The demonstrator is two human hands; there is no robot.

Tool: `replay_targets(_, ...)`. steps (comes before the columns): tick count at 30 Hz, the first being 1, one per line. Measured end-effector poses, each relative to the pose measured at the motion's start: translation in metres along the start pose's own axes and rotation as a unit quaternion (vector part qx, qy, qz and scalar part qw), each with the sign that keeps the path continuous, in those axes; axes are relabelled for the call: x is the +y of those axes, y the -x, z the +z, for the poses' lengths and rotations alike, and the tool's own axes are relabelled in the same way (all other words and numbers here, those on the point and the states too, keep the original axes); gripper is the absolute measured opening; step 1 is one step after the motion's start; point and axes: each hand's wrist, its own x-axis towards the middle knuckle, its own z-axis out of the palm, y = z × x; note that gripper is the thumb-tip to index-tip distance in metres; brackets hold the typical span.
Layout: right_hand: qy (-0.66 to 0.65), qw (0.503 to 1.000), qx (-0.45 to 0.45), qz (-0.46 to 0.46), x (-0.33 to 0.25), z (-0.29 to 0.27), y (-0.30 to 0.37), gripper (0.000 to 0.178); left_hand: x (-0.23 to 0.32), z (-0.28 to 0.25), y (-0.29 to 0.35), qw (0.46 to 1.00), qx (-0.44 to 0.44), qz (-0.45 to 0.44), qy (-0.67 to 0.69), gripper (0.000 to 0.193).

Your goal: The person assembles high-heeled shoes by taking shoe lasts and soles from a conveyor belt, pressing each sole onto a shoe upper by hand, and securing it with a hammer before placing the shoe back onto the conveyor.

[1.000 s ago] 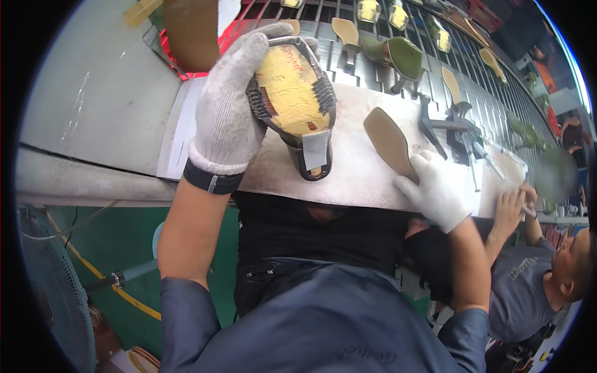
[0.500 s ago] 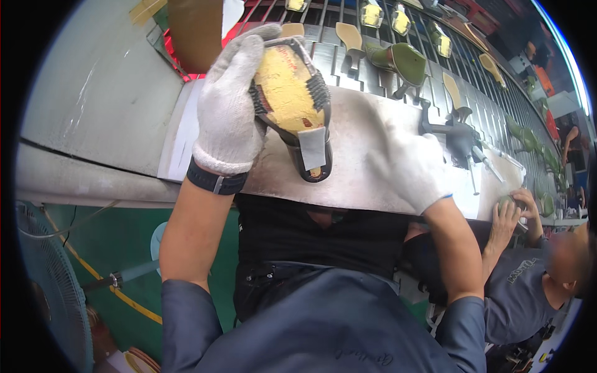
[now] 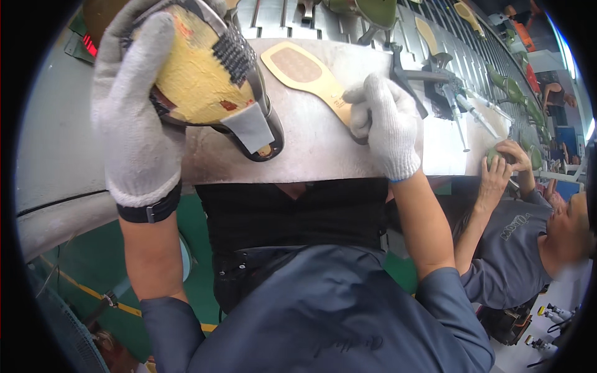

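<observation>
In the white-gloved grip of my left hand (image 3: 137, 109) is a shoe (image 3: 202, 78) with its underside turned up. That underside is coated yellow, with black ribbed bands at the edges and a pale grey patch (image 3: 250, 127) near the heel. My right hand (image 3: 393, 127), also gloved, pinches the narrow end of a tan insole (image 3: 311, 74). The insole's wide end points up and left over the metal worktop (image 3: 298, 155), with a brownish oval on it. Part of its narrow end is hidden by my fingers.
Right of my right hand lie a dark hammer-like tool (image 3: 423, 74) and syringe-like tools (image 3: 477, 115). A slatted rack (image 3: 280, 25) beyond holds a green shoe (image 3: 373, 11) and another tan piece (image 3: 426, 34). A co-worker (image 3: 516, 248) handles something green at right.
My left hand has brought the shoe left and closer, tilting it. My right hand, blurred and seemingly without the insole before, now holds the insole over the worktop.
</observation>
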Motion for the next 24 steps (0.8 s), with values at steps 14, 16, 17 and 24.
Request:
replay_targets(14,0.269,0.941,0.051,-0.199,0.042,-0.043,0.083,0.022,0.009,0.03,0.021,0.996,0.059,0.003,0.064,0.035)
replay_targets(16,0.066,0.992,0.07,-0.084,0.054,-0.06,0.145,0.024,0.011,0.03,0.026,0.996,0.058,0.006,0.072,0.035)
replay_targets(17,-0.17,0.982,-0.004,-0.084,0.049,-0.055,0.165,0.043,0.011,0.028,0.028,0.995,0.045,0.013,0.088,0.035)
replay_targets(24,-0.159,0.951,-0.111,0.24,0.054,-0.038,0.155,0.032,0.018,0.06,0.022,0.997,0.024,-0.034,0.071,0.043)
